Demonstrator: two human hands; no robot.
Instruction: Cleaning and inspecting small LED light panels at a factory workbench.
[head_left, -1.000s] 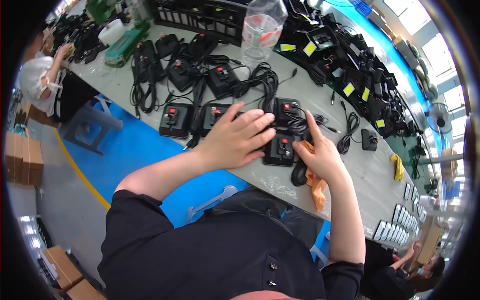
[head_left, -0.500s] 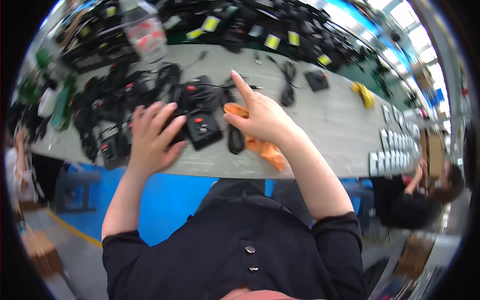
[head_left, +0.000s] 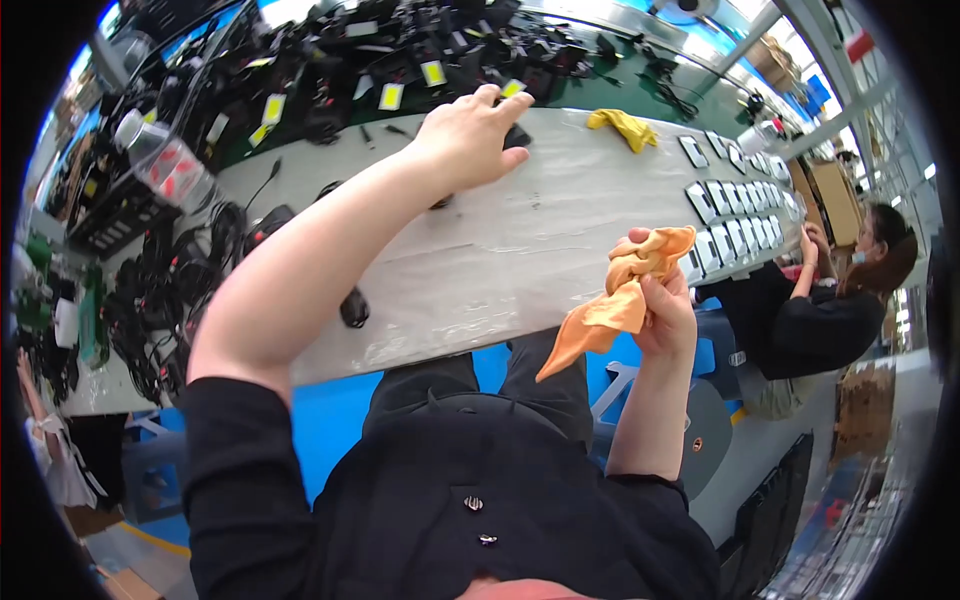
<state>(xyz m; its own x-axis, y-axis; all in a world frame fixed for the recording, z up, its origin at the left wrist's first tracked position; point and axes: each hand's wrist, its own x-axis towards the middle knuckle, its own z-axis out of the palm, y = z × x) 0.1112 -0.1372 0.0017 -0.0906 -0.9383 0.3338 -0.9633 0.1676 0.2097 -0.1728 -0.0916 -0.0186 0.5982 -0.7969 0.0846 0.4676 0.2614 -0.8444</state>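
At the far left of the counter (head_left: 520, 260), black corded units (head_left: 160, 290) lie heaped in tangled cable, with a clear plastic bottle (head_left: 165, 165) lying beyond them. The left hand (head_left: 465, 140) reaches across the counter's pale top, fingers curled down over a small black device (head_left: 516, 135) at the far edge; whether it grips the device or merely covers it cannot be told. Just right of that device lies a yellow cloth (head_left: 622, 127). Off the counter's near edge, the right hand (head_left: 660, 300) is closed around an orange cloth (head_left: 615, 305), whose long axis runs steeply, its loose tail pointing down and left toward the body. Judging by the heap, much wiping seems left to do. Rows of flat grey panels (head_left: 725, 215) line the counter's right end.
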